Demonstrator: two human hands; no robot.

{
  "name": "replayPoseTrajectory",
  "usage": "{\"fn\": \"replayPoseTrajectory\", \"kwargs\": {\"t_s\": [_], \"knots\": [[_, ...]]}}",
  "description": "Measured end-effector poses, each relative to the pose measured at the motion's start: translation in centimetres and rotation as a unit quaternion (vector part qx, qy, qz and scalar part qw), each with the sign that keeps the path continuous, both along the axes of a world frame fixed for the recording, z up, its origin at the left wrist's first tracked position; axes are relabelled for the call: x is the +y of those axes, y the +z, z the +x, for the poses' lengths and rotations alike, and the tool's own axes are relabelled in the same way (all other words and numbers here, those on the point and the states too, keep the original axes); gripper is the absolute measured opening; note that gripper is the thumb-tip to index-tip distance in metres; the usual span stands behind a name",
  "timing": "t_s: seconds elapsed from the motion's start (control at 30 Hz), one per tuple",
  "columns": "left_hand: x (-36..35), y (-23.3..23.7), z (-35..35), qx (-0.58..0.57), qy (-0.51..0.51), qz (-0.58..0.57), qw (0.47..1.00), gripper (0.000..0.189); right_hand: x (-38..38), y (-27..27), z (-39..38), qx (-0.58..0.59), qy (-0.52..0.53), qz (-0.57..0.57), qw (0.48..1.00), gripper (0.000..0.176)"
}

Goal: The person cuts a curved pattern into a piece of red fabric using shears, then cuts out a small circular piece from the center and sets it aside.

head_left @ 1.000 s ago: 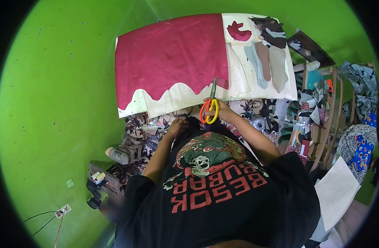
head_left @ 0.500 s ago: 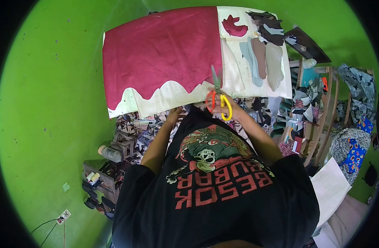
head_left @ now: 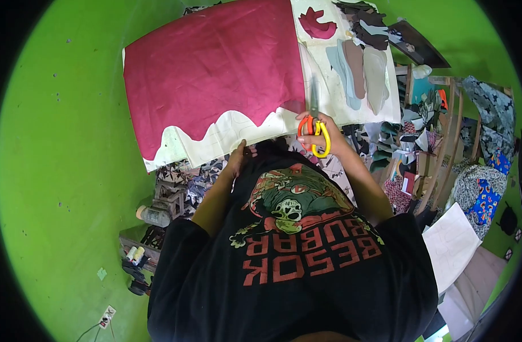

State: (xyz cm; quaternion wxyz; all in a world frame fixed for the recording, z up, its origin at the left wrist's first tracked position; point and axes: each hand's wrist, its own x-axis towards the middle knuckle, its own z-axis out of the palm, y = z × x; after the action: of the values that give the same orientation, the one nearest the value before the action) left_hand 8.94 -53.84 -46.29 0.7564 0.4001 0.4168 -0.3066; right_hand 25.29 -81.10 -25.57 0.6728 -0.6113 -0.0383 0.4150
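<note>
My right hand (head_left: 323,135) is closed on scissors (head_left: 314,128) with one orange and one yellow handle, their blades pointing away from me over the table's front edge. My left hand (head_left: 238,158) rests at the near edge of the white sheet (head_left: 227,137), its thumb on top and its other fingers partly hidden below. A large dark red sheet (head_left: 215,68) with a scalloped near edge lies over the white one. Right of it are a curved red scrap (head_left: 317,24) and grey, brown and pale cut pieces (head_left: 355,71).
Dark scraps (head_left: 369,25) lie at the table's back right. A wooden rack (head_left: 443,142) holding cloth stands to the right. A jar (head_left: 153,215) is at the lower left, near scraps piled below the table. A green wall (head_left: 61,142) fills the left.
My right hand and the scissors have moved slightly right, with the handles now closer together. The view has shifted, so the table appears higher and farther left. My left hand stays at the edge.
</note>
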Motion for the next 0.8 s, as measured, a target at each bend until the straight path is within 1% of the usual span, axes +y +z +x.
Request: {"fn": "replayPoseTrajectory", "kwargs": {"t_s": [0.03, 0.07, 0.1, 0.13, 0.17, 0.2, 0.27, 0.3, 0.33, 0.4, 0.43, 0.47, 0.53, 0.57, 0.6, 0.63, 0.67, 0.7, 0.73, 0.77, 0.8], "knots": [[0.0, -0.2, -0.3, -0.023, -0.007, 0.021, 0.999, 0.062, 0.1, 0.2, 0.1, 0.027, 0.011, -0.003, 1.000, 0.056], [0.0, -0.5, -0.5, -0.047, -0.014, 0.041, 0.998, 0.064, 0.0, -0.2, -0.1, 0.025, 0.006, -0.004, 1.000, 0.056], [-0.3, 0.7, -0.3, -0.033, -0.010, 0.055, 0.998, 0.063, -0.1, -1.2, -0.5, 0.016, -0.001, 0.000, 1.000, 0.053], [-0.3, 0.4, -0.5, -0.035, -0.015, 0.053, 0.998, 0.063, -0.2, -1.8, -0.9, 0.006, -0.008, 0.003, 1.000, 0.051], [-0.2, 0.0, -0.6, -0.040, -0.022, 0.054, 0.997, 0.064, -0.5, -2.5, -1.2, 0.028, -0.014, 0.011, 0.999, 0.053], [-0.3, -0.4, -0.7, -0.046, -0.027, 0.056, 0.997, 0.064, -0.8, -3.0, -1.5, 0.027, -0.016, 0.010, 0.999, 0.053], [-0.3, -1.0, -1.1, -0.065, -0.044, 0.077, 0.994, 0.064, -1.7, -4.0, -2.0, 0.077, -0.036, 0.012, 0.996, 0.054], [-0.5, -1.0, -1.1, -0.071, -0.030, 0.084, 0.993, 0.063, -2.5, -4.4, -1.8, 0.090, -0.005, -0.007, 0.996, 0.057], [-0.7, -0.8, -1.1, -0.078, -0.015, 0.091, 0.993, 0.063, -3.2, -5.3, -2.0, 0.088, -0.003, -0.006, 0.996, 0.057], [-1.1, -0.4, -0.9, -0.067, -0.003, 0.108, 0.992, 0.061, -4.3, -6.9, -2.4, 0.128, -0.023, 0.049, 0.990, 0.054], [-1.4, 0.0, -0.9, -0.054, 0.006, 0.121, 0.991, 0.060, -4.8, -7.5, -2.4, 0.143, -0.039, 0.021, 0.989, 0.051], [-1.8, 0.3, -0.9, -0.055, 0.010, 0.125, 0.991, 0.060, -5.4, -8.1, -2.3, 0.142, -0.035, 0.024, 0.989, 0.051], [-2.8, 0.7, -0.8, -0.055, 0.057, 0.192, 0.978, 0.055, -6.5, -8.8, -1.7, 0.073, -0.062, -0.026, 0.995, 0.057], [-3.1, 0.5, -0.9, -0.054, 0.064, 0.197, 0.977, 0.055, -7.0, -9.3, -1.6, 0.073, -0.055, -0.022, 0.996, 0.057], [-3.1, -0.9, -1.5, -0.069, 0.075, 0.239, 0.966, 0.052, -7.7, -10.1, -1.2, 0.045, -0.087, -0.029, 0.995, 0.058], [-3.6, -1.1, -1.4, -0.084, 0.088, 0.281, 0.952, 0.050, -8.6, -11.6, -0.8, 0.016, -0.118, -0.035, 0.992, 0.060], [-4.2, -1.3, -1.5, -0.081, 0.097, 0.286, 0.950, 0.050, -9.5, -13.1, -0.6, -0.010, -0.149, -0.041, 0.988, 0.062], [-4.8, -0.9, -1.2, -0.071, 0.148, 0.287, 0.944, 0.048, -9.6, -13.9, 0.1, -0.177, -0.153, -0.143, 0.962, 0.061], [-5.4, -0.5, -1.0, -0.062, 0.198, 0.287, 0.935, 0.046, -10.4, -14.5, 0.8, -0.174, -0.146, -0.137, 0.964, 0.061], [-6.0, -0.2, -0.6, -0.055, 0.247, 0.268, 0.929, 0.037, -11.3, -15.0, 1.5, -0.208, -0.146, -0.231, 0.939, 0.061], [-6.7, 0.0, -0.2, -0.055, 0.252, 0.273, 0.927, 0.037, -11.8, -14.9, 2.5, -0.244, -0.147, -0.321, 0.903, 0.061]]}}
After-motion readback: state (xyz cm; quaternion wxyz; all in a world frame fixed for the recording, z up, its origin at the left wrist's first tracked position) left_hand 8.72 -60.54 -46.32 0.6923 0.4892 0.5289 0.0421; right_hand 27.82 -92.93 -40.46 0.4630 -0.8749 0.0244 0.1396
